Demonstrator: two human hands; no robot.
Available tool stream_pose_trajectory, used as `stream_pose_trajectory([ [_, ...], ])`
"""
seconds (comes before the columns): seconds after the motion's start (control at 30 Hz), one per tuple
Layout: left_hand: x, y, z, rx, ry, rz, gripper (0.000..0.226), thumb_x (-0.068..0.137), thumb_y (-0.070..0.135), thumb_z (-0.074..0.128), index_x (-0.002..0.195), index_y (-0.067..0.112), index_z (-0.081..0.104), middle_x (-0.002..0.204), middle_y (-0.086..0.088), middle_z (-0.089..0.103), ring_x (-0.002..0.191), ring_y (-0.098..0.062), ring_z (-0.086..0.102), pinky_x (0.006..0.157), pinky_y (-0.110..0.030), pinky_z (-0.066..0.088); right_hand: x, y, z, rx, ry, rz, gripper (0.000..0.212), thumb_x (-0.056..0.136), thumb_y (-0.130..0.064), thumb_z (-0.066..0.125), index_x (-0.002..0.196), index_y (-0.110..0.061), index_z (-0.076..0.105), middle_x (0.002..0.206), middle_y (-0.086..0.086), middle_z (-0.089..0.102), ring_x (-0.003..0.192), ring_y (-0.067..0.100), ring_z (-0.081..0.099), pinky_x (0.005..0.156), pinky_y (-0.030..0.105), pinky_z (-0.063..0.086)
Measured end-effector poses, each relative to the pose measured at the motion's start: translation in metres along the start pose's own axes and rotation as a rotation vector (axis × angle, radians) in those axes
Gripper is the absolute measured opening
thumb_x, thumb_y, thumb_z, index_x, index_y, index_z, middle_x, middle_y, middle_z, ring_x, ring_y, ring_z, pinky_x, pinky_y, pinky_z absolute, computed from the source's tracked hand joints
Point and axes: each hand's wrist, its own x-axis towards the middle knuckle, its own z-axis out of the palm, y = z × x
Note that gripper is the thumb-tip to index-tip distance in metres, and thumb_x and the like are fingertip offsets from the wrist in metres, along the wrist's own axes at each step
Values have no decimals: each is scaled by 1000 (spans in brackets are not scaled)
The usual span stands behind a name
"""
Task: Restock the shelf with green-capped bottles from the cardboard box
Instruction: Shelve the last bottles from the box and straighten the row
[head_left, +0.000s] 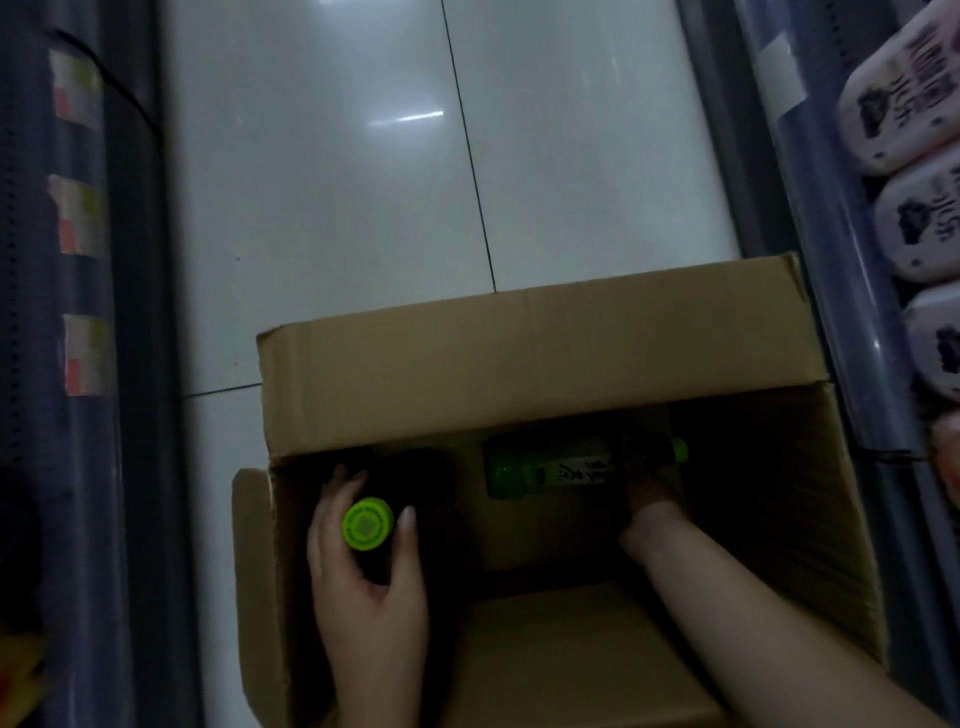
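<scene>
An open cardboard box (519, 358) stands on the floor below me. My left hand (363, 577) is inside its left side, wrapped around an upright dark bottle whose green cap (367, 523) faces the camera. A second green-capped bottle (566, 470) lies on its side at the box's far wall, cap pointing right. My right hand (649, 499) reaches down to this lying bottle and its fingers rest on the bottle's neck end; they are in shadow, so the grip is unclear.
White glossy floor tiles (337, 182) fill the aisle beyond the box. A dark shelf unit with price tags (78, 218) runs along the left. On the right a shelf (831, 260) holds pale labelled packages (909, 218). The box's front flap (571, 649) folds inward.
</scene>
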Motion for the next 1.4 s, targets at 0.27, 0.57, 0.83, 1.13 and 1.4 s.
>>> stream_pose_trajectory([
  [0.27, -3, 3, -7, -3, -64, 39, 46, 83, 10, 68, 105, 48, 56, 133, 5, 54, 124, -5, 46, 90, 7, 26, -19, -1, -4, -64, -23, -110, 59, 85, -27, 70, 137, -11, 47, 129, 20, 57, 114, 38, 56, 98, 52, 47],
  [0.57, -47, 99, -90, -48, -187, 153, 40, 81, 8, 72, 104, 39, 61, 126, 4, 59, 121, 4, 49, 97, -1, 31, -193, 7, -73, -391, -132, -781, 61, 59, -9, 89, 103, -29, 51, 105, -6, 54, 89, -3, 55, 76, 6, 44],
  [0.83, -77, 248, -192, -112, -270, 280, 33, 74, 24, 69, 101, 42, 60, 115, 4, 56, 119, -14, 53, 102, -13, 36, -374, -41, -161, -585, -357, -1140, 76, 61, -30, 88, 127, -34, 53, 128, -14, 56, 122, 3, 51, 100, 33, 47],
  [1.13, -129, 413, -321, -262, -463, 475, 26, 70, 35, 75, 95, 37, 69, 105, 15, 67, 108, -5, 61, 90, -18, 46, -576, -71, -266, -265, -437, -1251, 83, 63, -43, 86, 135, -32, 48, 126, -5, 64, 115, 19, 62, 90, 37, 54],
  [1.4, -235, 550, -395, -392, -822, 650, 26, 68, 43, 73, 90, 29, 73, 87, 7, 71, 83, -3, 66, 74, -13, 47, -697, -19, -397, 31, -285, -1413, 71, 68, -5, 81, 126, -38, 56, 119, -3, 70, 106, 14, 68, 84, 21, 53],
])
